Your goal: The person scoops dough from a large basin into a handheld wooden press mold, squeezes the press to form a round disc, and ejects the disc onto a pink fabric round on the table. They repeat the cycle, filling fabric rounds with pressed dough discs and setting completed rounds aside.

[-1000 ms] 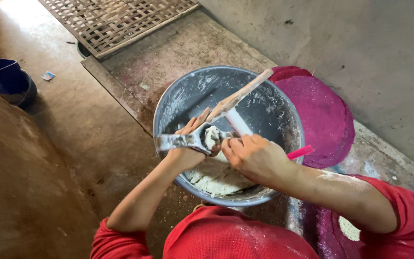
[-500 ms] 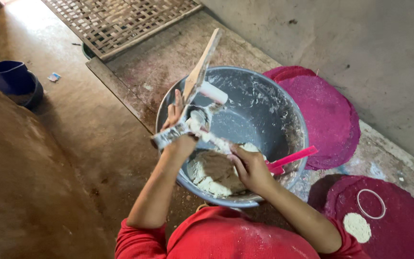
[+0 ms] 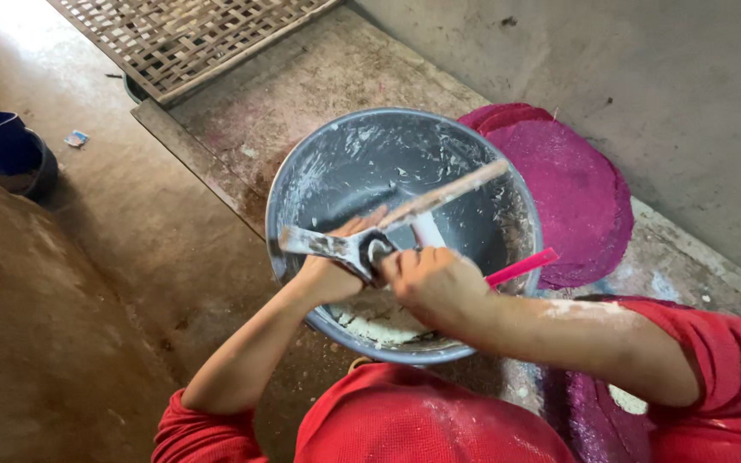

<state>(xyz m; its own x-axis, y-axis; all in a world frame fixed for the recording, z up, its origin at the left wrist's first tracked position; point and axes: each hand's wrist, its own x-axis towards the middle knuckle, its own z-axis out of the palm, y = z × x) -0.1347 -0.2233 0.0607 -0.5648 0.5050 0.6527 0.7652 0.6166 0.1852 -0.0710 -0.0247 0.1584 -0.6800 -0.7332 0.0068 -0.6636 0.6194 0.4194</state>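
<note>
Two hands meet above a grey metal basin (image 3: 336, 163) at frame centre. Since half a second ago, the left hand (image 3: 328, 274) has lowered its dough-caked flat tool (image 3: 323, 245) level; the right hand (image 3: 430, 283), fist closed around a pink-handled scraper (image 3: 521, 267), now scrapes it (white dough (image 3: 379, 321) lies below).

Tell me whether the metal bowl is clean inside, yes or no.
No: the metal bowl has white smears on its walls and white dough at the bottom.

Dirt floor (image 3: 130, 257) bears a metal basin (image 3: 319, 163), magenta mat (image 3: 576, 189) (round), woven tray (image 3: 182, 39).
</note>
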